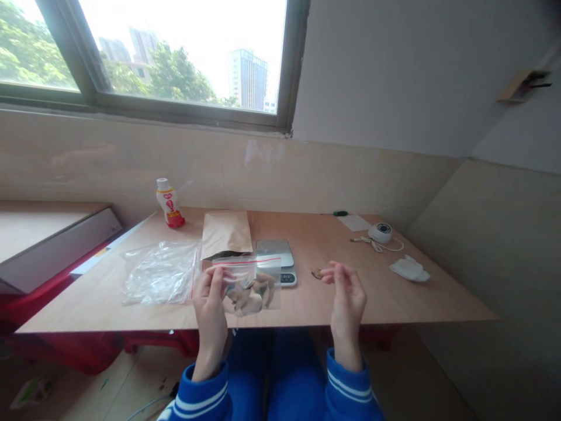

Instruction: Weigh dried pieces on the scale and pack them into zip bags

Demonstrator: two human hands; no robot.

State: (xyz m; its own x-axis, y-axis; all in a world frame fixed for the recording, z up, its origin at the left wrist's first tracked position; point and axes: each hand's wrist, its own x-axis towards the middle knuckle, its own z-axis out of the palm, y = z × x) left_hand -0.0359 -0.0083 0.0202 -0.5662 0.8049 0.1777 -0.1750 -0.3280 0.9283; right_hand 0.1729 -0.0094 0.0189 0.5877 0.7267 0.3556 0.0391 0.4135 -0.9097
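Note:
My left hand point(211, 307) pinches the edge of a clear zip-lock bag point(274, 266) with a red line along its top. Inside the bag lie several pale brown dried slices point(249, 302), perhaps mushroom. My right hand point(347, 295) is raised to the right of the bag, its fingers drawn together. At those fingertips shows one small brown dried slice point(316, 273), seemingly gripped between them. Behind the bag a silver kitchen scale point(275, 252) with a dark display is partly hidden.
A heap of clear plastic bags point(158, 273) lies at the left. Behind stand a white-and-red bottle point(170, 204) and a brown paper pouch point(227, 233). On the right are a white round device point(380, 233) with a cable, crumpled tissue point(409, 268), paper point(354, 223) and a green-handled tool point(340, 213).

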